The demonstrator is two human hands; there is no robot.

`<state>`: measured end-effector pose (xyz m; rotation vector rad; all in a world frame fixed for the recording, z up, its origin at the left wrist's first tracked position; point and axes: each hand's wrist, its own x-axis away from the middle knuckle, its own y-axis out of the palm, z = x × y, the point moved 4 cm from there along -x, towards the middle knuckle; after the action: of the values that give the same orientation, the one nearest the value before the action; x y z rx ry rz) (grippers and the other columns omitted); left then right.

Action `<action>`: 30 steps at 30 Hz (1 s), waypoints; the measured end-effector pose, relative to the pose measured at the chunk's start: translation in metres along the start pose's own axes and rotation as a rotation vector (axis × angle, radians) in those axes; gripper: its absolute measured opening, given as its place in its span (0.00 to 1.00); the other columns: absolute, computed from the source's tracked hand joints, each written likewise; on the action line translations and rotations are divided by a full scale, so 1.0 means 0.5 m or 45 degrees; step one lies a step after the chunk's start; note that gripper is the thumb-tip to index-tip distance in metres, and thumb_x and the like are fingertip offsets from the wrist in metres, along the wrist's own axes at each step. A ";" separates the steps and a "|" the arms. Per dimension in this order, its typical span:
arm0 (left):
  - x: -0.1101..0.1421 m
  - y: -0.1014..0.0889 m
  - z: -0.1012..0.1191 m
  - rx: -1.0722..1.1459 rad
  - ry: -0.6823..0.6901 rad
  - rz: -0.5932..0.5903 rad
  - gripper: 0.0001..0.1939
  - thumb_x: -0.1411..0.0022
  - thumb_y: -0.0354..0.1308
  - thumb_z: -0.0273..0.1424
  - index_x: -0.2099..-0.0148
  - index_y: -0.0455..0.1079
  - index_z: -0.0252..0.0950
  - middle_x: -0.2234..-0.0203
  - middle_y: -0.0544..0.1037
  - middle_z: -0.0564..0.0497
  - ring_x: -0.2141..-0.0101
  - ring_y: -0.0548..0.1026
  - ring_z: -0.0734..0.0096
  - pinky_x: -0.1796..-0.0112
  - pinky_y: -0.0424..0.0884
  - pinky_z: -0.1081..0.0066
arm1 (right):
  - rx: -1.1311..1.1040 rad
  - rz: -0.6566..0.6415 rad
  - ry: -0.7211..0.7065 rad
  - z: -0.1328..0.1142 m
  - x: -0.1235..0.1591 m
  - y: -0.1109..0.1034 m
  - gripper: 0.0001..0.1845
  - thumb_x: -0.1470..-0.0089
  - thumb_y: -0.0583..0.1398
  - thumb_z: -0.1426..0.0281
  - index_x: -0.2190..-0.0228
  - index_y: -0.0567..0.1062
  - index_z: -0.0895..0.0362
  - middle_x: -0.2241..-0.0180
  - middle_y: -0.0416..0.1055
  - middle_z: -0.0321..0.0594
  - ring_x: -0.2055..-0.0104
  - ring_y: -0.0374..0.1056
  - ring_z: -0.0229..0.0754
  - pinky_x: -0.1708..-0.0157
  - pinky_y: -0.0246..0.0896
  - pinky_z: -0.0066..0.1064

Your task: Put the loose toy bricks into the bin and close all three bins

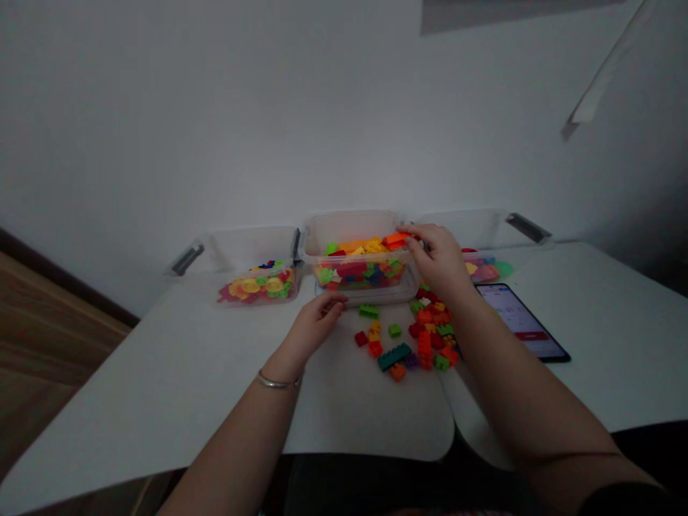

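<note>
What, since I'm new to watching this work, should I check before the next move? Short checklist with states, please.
1. Middle bin upright: ok.
2. Middle bin uncovered: ok.
3. Right hand's grip on an orange brick: cannot tell, though the hand is at it.
4. Left hand empty: cannot tell.
5. Table free of loose bricks: not ok.
6. Phone apart from the loose bricks: ok.

Can see a big, plain wall (269, 107), gray in the dim light. Can spot a pale strip (594, 93) slanting high on the right (hard to tell what kind). Below, can see white tables (161, 401) side by side, with round corners. Over at the left, can find brown wood (43, 358).
</note>
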<state>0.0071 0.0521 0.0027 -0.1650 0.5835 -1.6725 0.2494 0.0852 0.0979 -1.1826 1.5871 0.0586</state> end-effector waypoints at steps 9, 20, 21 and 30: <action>0.000 -0.002 0.008 -0.058 0.034 0.003 0.13 0.38 0.51 0.35 0.57 0.73 0.36 0.66 0.79 0.48 0.64 0.76 0.65 0.61 0.71 0.66 | 0.198 -0.182 -0.095 -0.020 0.022 0.051 0.19 0.40 0.52 0.70 0.51 0.76 0.56 0.53 0.76 0.47 0.51 0.69 0.51 0.48 0.60 0.47; 0.000 -0.003 0.009 -0.073 0.044 0.009 0.12 0.38 0.51 0.34 0.58 0.74 0.36 0.66 0.80 0.48 0.64 0.76 0.66 0.62 0.71 0.66 | -0.030 0.012 0.014 0.000 0.017 0.046 0.18 0.43 0.52 0.73 0.58 0.80 0.54 0.59 0.74 0.45 0.55 0.70 0.47 0.51 0.66 0.42; 0.000 -0.003 0.009 -0.070 0.050 0.010 0.12 0.38 0.51 0.34 0.58 0.74 0.36 0.66 0.80 0.48 0.64 0.76 0.66 0.62 0.71 0.66 | -0.005 0.003 0.002 -0.001 0.017 0.047 0.18 0.43 0.52 0.73 0.58 0.80 0.54 0.59 0.74 0.45 0.55 0.70 0.47 0.51 0.66 0.42; -0.002 -0.001 0.006 -0.062 0.036 0.010 0.12 0.39 0.51 0.34 0.59 0.74 0.37 0.66 0.80 0.49 0.64 0.76 0.66 0.61 0.71 0.66 | 0.296 -0.330 -0.184 -0.029 0.026 0.066 0.19 0.37 0.50 0.65 0.56 0.78 0.57 0.56 0.77 0.47 0.52 0.70 0.51 0.43 0.53 0.51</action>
<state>0.0083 0.0521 0.0056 -0.1747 0.6458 -1.6557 0.2172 0.0848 0.0768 -1.1632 1.2669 -0.1999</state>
